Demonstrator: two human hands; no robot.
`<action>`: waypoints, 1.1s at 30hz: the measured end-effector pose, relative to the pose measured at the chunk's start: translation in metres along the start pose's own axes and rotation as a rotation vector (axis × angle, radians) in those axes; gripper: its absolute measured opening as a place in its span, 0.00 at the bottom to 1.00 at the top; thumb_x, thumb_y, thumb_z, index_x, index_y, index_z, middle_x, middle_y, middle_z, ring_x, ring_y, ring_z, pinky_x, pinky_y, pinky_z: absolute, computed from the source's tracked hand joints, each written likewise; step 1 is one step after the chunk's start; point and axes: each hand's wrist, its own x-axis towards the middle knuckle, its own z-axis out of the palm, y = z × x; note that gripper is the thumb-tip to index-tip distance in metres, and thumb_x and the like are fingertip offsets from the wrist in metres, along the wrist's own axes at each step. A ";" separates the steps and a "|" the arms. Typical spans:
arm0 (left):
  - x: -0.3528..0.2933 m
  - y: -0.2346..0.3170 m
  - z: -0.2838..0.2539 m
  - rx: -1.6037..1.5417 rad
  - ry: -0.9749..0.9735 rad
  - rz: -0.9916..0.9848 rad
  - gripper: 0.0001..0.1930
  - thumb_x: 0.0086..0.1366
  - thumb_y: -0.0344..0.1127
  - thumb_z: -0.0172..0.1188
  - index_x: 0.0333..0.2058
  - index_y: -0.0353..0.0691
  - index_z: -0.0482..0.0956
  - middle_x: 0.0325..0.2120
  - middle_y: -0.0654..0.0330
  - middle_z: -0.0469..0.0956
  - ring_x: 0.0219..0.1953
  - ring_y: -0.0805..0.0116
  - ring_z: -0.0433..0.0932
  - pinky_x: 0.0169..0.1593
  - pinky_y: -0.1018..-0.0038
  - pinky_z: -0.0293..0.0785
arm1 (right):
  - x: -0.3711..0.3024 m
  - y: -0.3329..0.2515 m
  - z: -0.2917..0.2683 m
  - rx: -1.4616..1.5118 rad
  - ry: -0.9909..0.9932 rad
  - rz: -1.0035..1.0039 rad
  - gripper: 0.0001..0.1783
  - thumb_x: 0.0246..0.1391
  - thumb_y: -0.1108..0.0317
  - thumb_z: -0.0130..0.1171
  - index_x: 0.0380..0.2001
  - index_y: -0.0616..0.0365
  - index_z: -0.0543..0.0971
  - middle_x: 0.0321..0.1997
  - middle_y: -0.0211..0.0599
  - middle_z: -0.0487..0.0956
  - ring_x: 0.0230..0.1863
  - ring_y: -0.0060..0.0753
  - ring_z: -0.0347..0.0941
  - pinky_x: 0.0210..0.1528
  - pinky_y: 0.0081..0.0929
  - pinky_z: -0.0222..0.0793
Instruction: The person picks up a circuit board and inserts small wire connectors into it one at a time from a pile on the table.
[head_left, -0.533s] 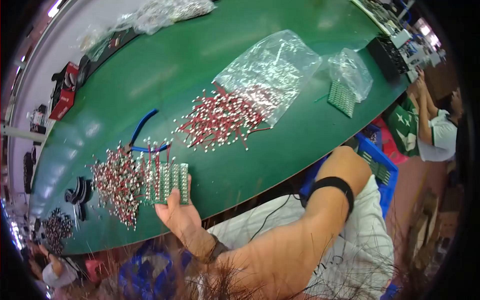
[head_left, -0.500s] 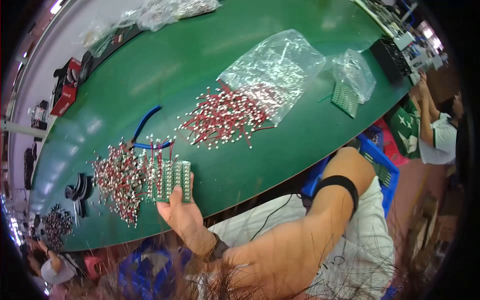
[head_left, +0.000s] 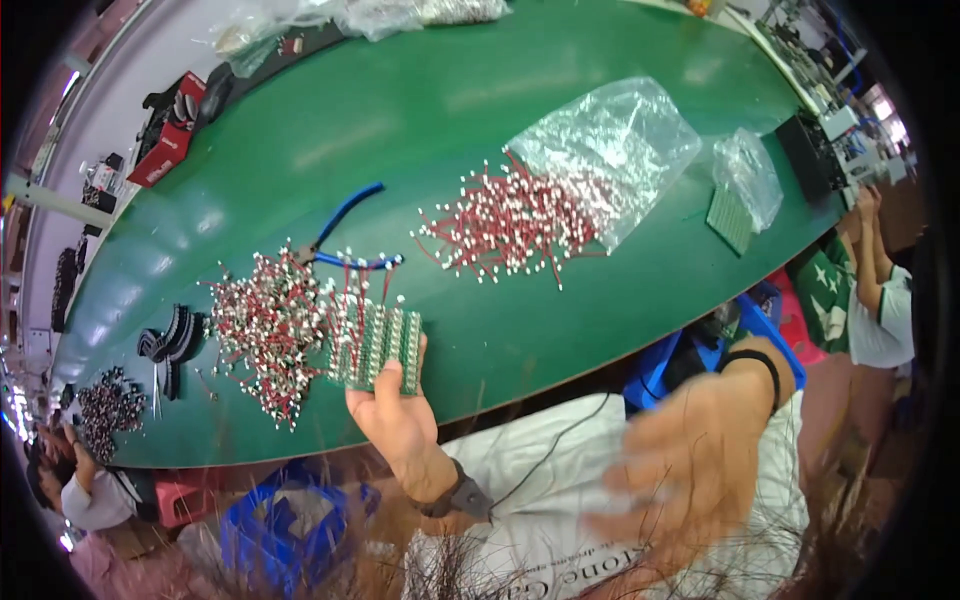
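Observation:
My left hand (head_left: 398,415) is closed on the edge of a green circuit board panel (head_left: 385,345), thumb on top. The panel carries rows of small pale parts, and short red wires with white ends stand along its left part. It is held right beside a heap of small boards with red wires (head_left: 262,330). My right hand (head_left: 690,460), smeared by motion, is over my white shirt, apart from the table; whether it holds anything cannot be made out. Blue-handled pliers (head_left: 345,215) lie behind the panel, touching the heap.
Loose red wires with white ends (head_left: 525,220) spill from a clear plastic bag (head_left: 625,145). Farther right lie another green panel (head_left: 730,220) and a black box (head_left: 808,155). Black strips (head_left: 172,345), tweezers (head_left: 156,388) and small dark parts (head_left: 108,410) lie left. Blue bins (head_left: 665,365) stand below the table edge.
My right hand has come into view over my shirt, moving fast. My left hand still grips the panel next to the heap. The whole view has shifted a little.

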 end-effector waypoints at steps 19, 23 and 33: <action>-0.016 -0.034 0.011 -0.037 -0.102 -0.127 0.20 0.59 0.16 0.49 0.52 0.25 0.67 0.44 0.48 0.76 0.43 0.58 0.80 0.48 0.60 0.80 | -0.115 0.094 0.042 -0.362 0.169 0.862 0.08 0.43 0.77 0.64 0.30 0.57 0.80 0.34 0.36 0.76 0.39 0.40 0.73 0.38 0.32 0.70; -0.020 -0.038 0.011 0.031 -0.154 -0.141 0.19 0.61 0.18 0.48 0.52 0.28 0.66 0.46 0.48 0.76 0.46 0.56 0.79 0.51 0.56 0.79 | -0.100 0.092 0.041 -0.127 0.313 0.897 0.06 0.48 0.78 0.61 0.32 0.62 0.78 0.34 0.38 0.77 0.35 0.34 0.75 0.37 0.28 0.72; -0.028 -0.043 0.025 -0.034 -0.142 -0.206 0.18 0.60 0.16 0.49 0.50 0.27 0.69 0.44 0.51 0.77 0.42 0.64 0.80 0.48 0.66 0.78 | -0.061 0.074 0.053 0.382 0.379 1.024 0.05 0.51 0.79 0.61 0.32 0.64 0.76 0.32 0.33 0.76 0.31 0.20 0.73 0.31 0.18 0.70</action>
